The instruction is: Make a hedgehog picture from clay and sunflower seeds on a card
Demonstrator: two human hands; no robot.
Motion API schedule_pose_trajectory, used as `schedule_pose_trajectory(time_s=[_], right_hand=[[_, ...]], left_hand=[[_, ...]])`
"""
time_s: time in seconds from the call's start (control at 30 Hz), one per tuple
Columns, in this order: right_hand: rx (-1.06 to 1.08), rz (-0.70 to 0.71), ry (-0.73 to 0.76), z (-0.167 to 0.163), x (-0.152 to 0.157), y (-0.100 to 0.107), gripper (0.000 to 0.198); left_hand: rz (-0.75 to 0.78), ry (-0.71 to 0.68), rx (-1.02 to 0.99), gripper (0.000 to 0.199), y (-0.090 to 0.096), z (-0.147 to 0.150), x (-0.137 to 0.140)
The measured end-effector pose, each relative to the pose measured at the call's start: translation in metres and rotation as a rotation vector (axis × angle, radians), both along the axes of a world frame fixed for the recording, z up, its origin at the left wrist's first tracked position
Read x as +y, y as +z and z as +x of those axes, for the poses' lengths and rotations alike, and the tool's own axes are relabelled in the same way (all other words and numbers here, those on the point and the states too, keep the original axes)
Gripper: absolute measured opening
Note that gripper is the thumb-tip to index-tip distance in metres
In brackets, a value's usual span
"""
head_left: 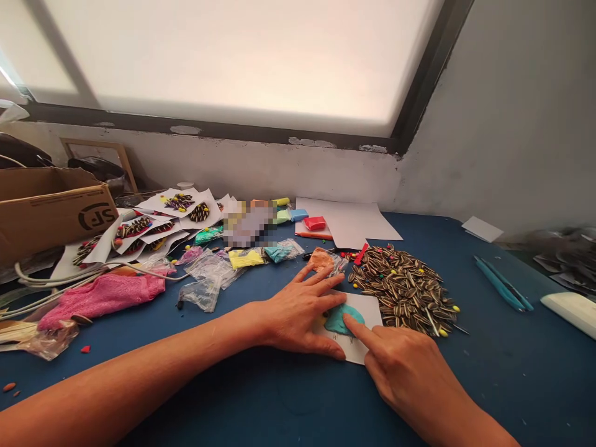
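Note:
A flat patch of teal modelling clay lies on a small white paper card, with short pencil marks below it. My left hand rests flat across the card's left side, fingers spread, holding it down. A bit of yellow shows beside its fingers, partly hidden. My right hand presses the clay with its outstretched index finger; the other fingers are curled and hold nothing I can see. Just beyond the card spreads a heap of striped sunflower seeds, with small coloured clay bits among them.
Blue tweezers lie at the right. Bagged clay, such as a yellow pack and a red block, sits behind my hands. At left are a pink cloth, seed-covered cards, white cables and a cardboard box.

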State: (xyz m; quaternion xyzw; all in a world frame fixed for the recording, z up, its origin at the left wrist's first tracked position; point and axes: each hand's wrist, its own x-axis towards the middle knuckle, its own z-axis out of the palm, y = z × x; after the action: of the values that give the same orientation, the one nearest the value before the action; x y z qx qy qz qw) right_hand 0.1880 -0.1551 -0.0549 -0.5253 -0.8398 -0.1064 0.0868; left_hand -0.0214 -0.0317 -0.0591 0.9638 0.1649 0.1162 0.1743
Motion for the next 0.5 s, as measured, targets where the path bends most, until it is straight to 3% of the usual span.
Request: schedule_pose_trajectory(time_s=[0.13, 0.27, 0.5], right_hand=[[0.096, 0.038, -0.028, -0.003, -0.001, 0.004, 0.049], [0.297, 0.139, -0.109, -0.007, 0.002, 0.015, 0.026], [0.548, 0.052, -0.167, -0.004, 0.007, 0.023, 0.014]], left_hand=[[0.002, -0.005, -0.008, 0.088, -0.001, -0.001, 0.0], [-0.015, 0.016, -0.011, 0.092, -0.002, -0.001, -0.002], [-0.049, 0.005, -0.047, 0.092, 0.004, 0.0, -0.007]])
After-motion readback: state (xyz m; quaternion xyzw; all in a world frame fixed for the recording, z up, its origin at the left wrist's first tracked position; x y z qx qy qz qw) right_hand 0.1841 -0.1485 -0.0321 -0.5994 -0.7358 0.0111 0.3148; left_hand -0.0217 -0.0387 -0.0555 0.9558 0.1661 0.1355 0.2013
